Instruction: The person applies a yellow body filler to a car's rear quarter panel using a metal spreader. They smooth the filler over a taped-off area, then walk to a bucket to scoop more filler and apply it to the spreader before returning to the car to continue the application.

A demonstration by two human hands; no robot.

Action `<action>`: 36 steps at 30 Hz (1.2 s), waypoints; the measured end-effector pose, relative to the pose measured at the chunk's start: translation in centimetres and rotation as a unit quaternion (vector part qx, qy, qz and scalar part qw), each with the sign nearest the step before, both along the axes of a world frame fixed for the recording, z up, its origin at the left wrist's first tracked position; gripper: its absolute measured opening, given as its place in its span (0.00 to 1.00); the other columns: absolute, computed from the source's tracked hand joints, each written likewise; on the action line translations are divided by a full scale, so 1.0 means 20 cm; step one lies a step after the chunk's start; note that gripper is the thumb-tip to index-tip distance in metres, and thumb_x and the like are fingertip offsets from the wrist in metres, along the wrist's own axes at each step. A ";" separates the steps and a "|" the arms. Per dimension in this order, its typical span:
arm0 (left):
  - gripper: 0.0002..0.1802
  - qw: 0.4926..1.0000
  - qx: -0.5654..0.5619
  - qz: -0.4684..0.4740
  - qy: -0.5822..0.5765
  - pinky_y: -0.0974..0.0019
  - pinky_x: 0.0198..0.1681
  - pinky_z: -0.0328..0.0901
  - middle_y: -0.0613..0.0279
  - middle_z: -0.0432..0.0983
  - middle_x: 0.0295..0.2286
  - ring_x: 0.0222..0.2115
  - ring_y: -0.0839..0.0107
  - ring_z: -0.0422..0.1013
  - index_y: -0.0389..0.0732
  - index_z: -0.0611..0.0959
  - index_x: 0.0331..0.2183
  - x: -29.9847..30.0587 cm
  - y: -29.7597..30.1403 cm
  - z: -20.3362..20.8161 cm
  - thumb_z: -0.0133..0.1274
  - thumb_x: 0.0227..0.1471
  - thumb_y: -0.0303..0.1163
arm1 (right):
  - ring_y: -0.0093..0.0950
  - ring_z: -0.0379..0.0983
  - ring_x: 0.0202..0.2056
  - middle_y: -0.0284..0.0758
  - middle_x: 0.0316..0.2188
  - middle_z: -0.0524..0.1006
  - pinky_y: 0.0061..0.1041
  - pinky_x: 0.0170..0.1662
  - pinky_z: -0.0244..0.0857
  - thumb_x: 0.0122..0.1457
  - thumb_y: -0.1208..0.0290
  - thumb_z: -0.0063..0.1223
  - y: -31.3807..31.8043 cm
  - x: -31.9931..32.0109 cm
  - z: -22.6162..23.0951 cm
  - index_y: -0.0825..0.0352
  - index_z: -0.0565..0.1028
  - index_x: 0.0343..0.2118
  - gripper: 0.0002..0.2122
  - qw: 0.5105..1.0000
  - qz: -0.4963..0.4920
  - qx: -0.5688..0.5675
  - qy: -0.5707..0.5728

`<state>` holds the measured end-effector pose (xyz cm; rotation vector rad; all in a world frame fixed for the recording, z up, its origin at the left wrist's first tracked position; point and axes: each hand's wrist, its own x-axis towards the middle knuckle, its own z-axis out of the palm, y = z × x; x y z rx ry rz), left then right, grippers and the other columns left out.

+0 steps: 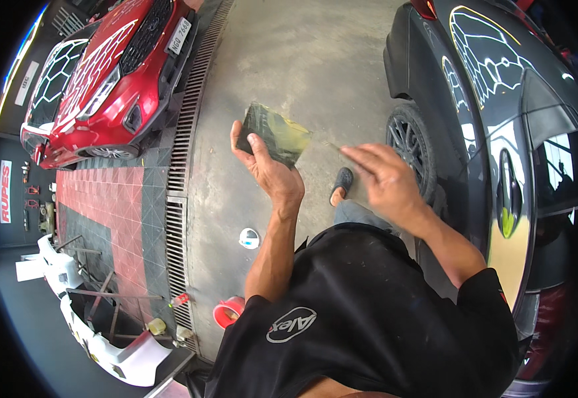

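My left hand point(279, 178) is closed on a dark, flat mixing board point(257, 126), with the thumb over its face. Yellow-green putty point(293, 136) is smeared across the board's right side. Just to the right, my right hand point(391, 182) pinches a thin putty spreader point(331, 144), seen almost edge-on and partly hidden by the fingers. The spreader's tip is close to the board's right edge; I cannot tell whether they touch.
A dark grey car point(454, 132) stands close on my right, with a yellowish patch point(506, 262) below its door handle. To the far left is a red car point(110, 79). A floor grate point(186, 139), white lid point(249, 239), red container point(228, 312) and white bumper point(144, 358) lie leftward.
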<state>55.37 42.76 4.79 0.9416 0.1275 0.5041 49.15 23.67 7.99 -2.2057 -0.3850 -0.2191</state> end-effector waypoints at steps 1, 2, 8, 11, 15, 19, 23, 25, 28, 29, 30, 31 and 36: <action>0.22 1.000 0.007 -0.003 -0.016 0.61 0.50 0.70 0.56 0.71 0.51 0.50 0.68 0.70 0.48 0.62 0.63 0.08 -0.01 0.04 0.39 0.72 0.35 | 0.36 0.77 0.43 0.38 0.43 0.79 0.31 0.48 0.72 0.50 0.82 0.58 0.05 0.06 0.00 0.62 0.80 0.52 0.23 0.999 0.013 -0.014 -0.048; 0.21 0.999 0.014 -0.008 -0.032 0.61 0.50 0.70 0.56 0.71 0.51 0.50 0.68 0.70 0.48 0.62 0.63 0.17 -0.02 0.09 0.38 0.72 0.34 | 0.37 0.77 0.43 0.36 0.43 0.79 0.32 0.48 0.73 0.46 0.84 0.59 0.09 0.13 0.00 0.62 0.81 0.51 0.25 0.995 0.024 -0.029 -0.095; 0.23 0.995 0.036 -0.052 -0.074 0.62 0.52 0.69 0.53 0.73 0.51 0.48 0.66 0.72 0.37 0.67 0.61 0.59 -0.23 0.36 0.39 0.70 0.34 | 0.36 0.77 0.43 0.33 0.43 0.78 0.32 0.43 0.76 0.35 0.80 0.66 0.12 0.66 -0.02 0.59 0.81 0.51 0.31 0.978 0.025 0.035 -0.205; 0.26 0.983 0.022 -0.170 -0.061 0.60 0.56 0.66 0.51 0.72 0.55 0.52 0.65 0.71 0.33 0.67 0.63 0.78 -0.26 0.39 0.40 0.70 0.37 | 0.35 0.77 0.42 0.32 0.42 0.78 0.30 0.40 0.77 0.35 0.75 0.69 0.02 0.94 0.03 0.58 0.81 0.51 0.32 0.962 0.018 0.001 -0.271; 0.27 0.965 -0.059 -0.257 -0.011 0.60 0.58 0.64 0.52 0.72 0.54 0.53 0.66 0.69 0.34 0.67 0.63 1.04 -0.35 0.38 0.40 0.70 0.39 | 0.34 0.77 0.41 0.31 0.41 0.78 0.28 0.38 0.77 0.35 0.72 0.70 -0.06 1.26 0.03 0.58 0.81 0.49 0.30 0.948 -0.026 -0.001 -0.317; 0.28 0.947 -0.094 -0.308 0.011 0.62 0.59 0.63 0.54 0.72 0.53 0.53 0.67 0.69 0.34 0.66 0.64 1.29 -0.43 0.37 0.41 0.70 0.40 | 0.34 0.77 0.41 0.31 0.41 0.78 0.28 0.37 0.77 0.37 0.75 0.68 -0.11 1.55 0.03 0.58 0.81 0.49 0.29 0.942 -0.076 0.000 -0.327; 0.28 0.943 -0.057 -0.327 0.026 0.63 0.58 0.64 0.56 0.72 0.53 0.52 0.69 0.70 0.35 0.65 0.65 1.61 -0.41 0.23 0.41 0.71 0.40 | 0.35 0.77 0.39 0.32 0.41 0.79 0.30 0.37 0.75 0.38 0.79 0.67 -0.09 1.85 -0.03 0.60 0.81 0.50 0.29 0.952 -0.116 0.040 -0.282; 0.29 0.942 -0.039 -0.329 0.051 0.63 0.58 0.64 0.57 0.72 0.52 0.51 0.70 0.70 0.35 0.65 0.65 1.78 -0.40 0.15 0.43 0.70 0.39 | 0.35 0.77 0.38 0.33 0.41 0.79 0.31 0.36 0.74 0.40 0.80 0.67 -0.08 2.01 -0.07 0.61 0.81 0.51 0.29 0.958 -0.139 0.051 -0.247; 0.27 0.931 0.026 -0.353 0.086 0.63 0.58 0.65 0.59 0.74 0.51 0.52 0.71 0.71 0.35 0.67 0.64 2.07 -0.35 0.03 0.43 0.70 0.38 | 0.36 0.77 0.36 0.36 0.37 0.79 0.30 0.36 0.73 0.57 0.74 0.64 -0.05 2.32 -0.15 0.62 0.81 0.49 0.15 0.958 -0.178 0.099 -0.202; 0.27 0.923 0.074 -0.366 0.091 0.63 0.57 0.65 0.60 0.75 0.50 0.51 0.71 0.71 0.35 0.68 0.63 2.18 -0.32 -0.03 0.44 0.70 0.38 | 0.34 0.77 0.36 0.36 0.37 0.79 0.29 0.35 0.73 0.59 0.71 0.63 -0.08 2.42 -0.18 0.64 0.81 0.48 0.14 0.963 -0.186 0.117 -0.155; 0.26 0.912 0.124 -0.379 0.094 0.64 0.57 0.65 0.60 0.75 0.49 0.51 0.72 0.71 0.34 0.69 0.63 2.29 -0.28 -0.10 0.44 0.70 0.38 | 0.32 0.77 0.35 0.36 0.36 0.80 0.28 0.35 0.72 0.62 0.69 0.62 -0.09 2.53 -0.19 0.65 0.81 0.48 0.13 0.965 -0.197 0.137 -0.107; 0.25 0.877 0.198 -0.418 0.127 0.64 0.56 0.65 0.61 0.76 0.47 0.49 0.72 0.72 0.34 0.71 0.61 2.41 -0.20 -0.22 0.45 0.70 0.38 | 0.30 0.78 0.35 0.36 0.36 0.80 0.27 0.35 0.72 0.64 0.66 0.61 -0.12 2.64 -0.20 0.66 0.81 0.47 0.13 0.964 -0.207 0.158 -0.061; 0.14 0.878 0.145 -0.421 0.177 0.70 0.48 0.66 0.65 0.78 0.40 0.41 0.78 0.72 0.39 0.80 0.49 2.70 -0.06 -0.37 0.48 0.68 0.35 | 0.20 0.78 0.34 0.35 0.36 0.82 0.27 0.36 0.72 0.63 0.61 0.64 -0.38 3.21 -0.13 0.73 0.77 0.44 0.17 0.857 -0.216 0.425 0.194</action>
